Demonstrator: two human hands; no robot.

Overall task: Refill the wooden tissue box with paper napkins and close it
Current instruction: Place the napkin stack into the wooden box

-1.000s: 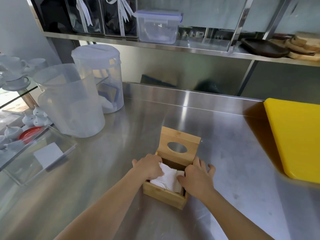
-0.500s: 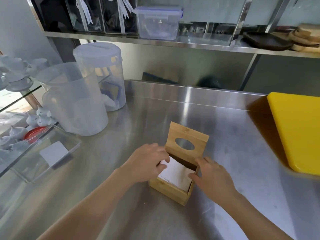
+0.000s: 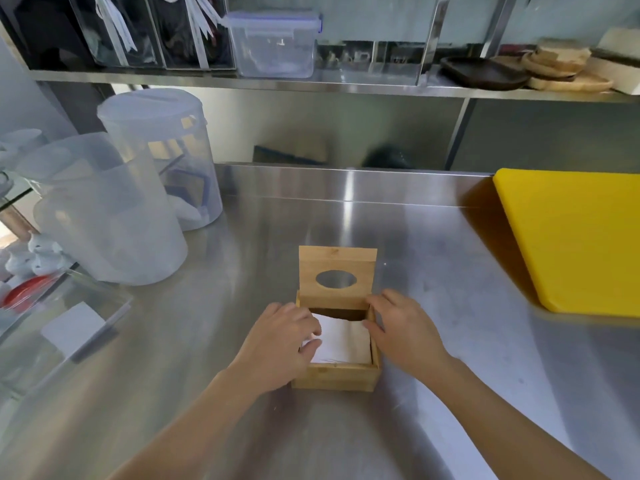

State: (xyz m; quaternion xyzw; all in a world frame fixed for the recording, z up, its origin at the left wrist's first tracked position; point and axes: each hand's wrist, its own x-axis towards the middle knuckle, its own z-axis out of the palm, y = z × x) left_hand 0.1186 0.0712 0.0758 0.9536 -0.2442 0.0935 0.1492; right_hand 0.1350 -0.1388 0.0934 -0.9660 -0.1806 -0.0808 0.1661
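The square wooden tissue box [image 3: 335, 376] sits on the steel counter [image 3: 433, 271], its oval-holed lid [image 3: 337, 273] standing upright at the back, white paper napkins [image 3: 343, 342] stacked flat inside.

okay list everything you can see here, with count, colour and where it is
wooden tissue box: one, tan, counter centre, lid upright
paper napkins: stack, white, inside box
pitchers: two, translucent, counter left
cutting board: one, yellow, counter right
lidded container: one, clear, shelf
wooden plates: several, brown, shelf right
clear tray: one, left edge
left hand: on napkins
right hand: at box's right wall
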